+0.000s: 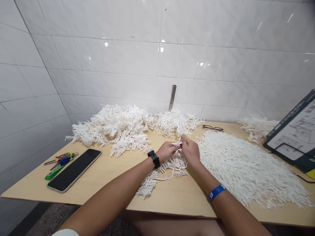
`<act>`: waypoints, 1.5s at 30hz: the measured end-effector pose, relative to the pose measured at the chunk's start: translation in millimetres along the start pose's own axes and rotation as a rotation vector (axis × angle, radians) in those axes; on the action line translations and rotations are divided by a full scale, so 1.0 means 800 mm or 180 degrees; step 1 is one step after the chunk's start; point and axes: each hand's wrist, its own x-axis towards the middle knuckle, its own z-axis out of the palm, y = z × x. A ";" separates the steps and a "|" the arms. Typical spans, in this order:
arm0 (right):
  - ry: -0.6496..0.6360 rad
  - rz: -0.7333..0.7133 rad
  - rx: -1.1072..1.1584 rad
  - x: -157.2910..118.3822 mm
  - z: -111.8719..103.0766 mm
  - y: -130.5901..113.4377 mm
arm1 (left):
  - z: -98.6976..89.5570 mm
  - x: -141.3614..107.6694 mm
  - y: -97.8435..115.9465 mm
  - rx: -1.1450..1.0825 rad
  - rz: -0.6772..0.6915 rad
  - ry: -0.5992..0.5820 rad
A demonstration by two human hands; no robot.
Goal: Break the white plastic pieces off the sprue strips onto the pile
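Note:
My left hand (166, 150), below a black wristwatch (154, 159), is closed in a pinch on thin white plastic strands (176, 144). Touching it from the right, my right hand (190, 151) also pinches the strands, its thumb and fingers pressed together. Beneath both hands lies a fringed white strip (147, 185) with many short branches and a loose looping cord. Over to the right spreads a broad flat heap of short white pieces (241, 167). What exactly sits between the fingertips is partly hidden.
Piles of branched white strips (115, 124) lie along the wall. On the left are a phone (73, 170), keys (64, 160) and a green cutter (54, 172). Eyeglasses (213, 127) rest at the back; a printed box (295, 131) leans on the right. A metal bracket (172, 97) stands against the tiles.

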 end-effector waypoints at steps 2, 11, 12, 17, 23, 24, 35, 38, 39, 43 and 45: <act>0.0282 0.0110 0.0179 0.010 -0.011 0.010 | -0.002 -0.009 0.003 0.0038 0.0014 -0.0144; 0.0727 -0.0315 -0.0122 0.029 -0.050 0.039 | -0.017 -0.019 0.008 0.0037 0.0016 0.0025; 0.0619 -0.0318 -0.0266 0.029 -0.049 0.041 | -0.018 -0.018 0.007 0.0039 0.0017 0.0055; 0.0171 0.0134 -0.1076 0.039 -0.052 0.056 | -0.017 -0.019 0.005 0.0141 0.0000 0.0057; 0.0122 -0.0013 -0.1767 0.036 -0.053 0.060 | -0.016 -0.021 0.009 0.0151 -0.0006 0.0028; 0.0265 -0.0132 -0.1884 0.034 -0.053 0.058 | -0.016 -0.021 0.009 0.0139 0.0013 0.0028; -0.0614 -0.0670 0.1068 0.012 -0.021 0.024 | -0.013 -0.022 0.009 0.0133 -0.0101 -0.0115; -0.1058 -0.0593 0.1546 -0.002 -0.007 0.012 | -0.010 -0.022 0.008 0.0151 -0.0097 -0.0039; -0.1188 -0.0462 0.1711 -0.005 -0.004 0.008 | -0.010 -0.022 0.008 0.0156 -0.0109 -0.0027; -0.1572 -0.0144 0.2014 -0.009 -0.005 0.004 | -0.006 -0.022 0.005 0.0195 -0.0155 -0.0101; -0.1475 -0.0187 0.1891 -0.007 -0.007 0.006 | -0.005 -0.021 0.003 0.0203 -0.0152 -0.0135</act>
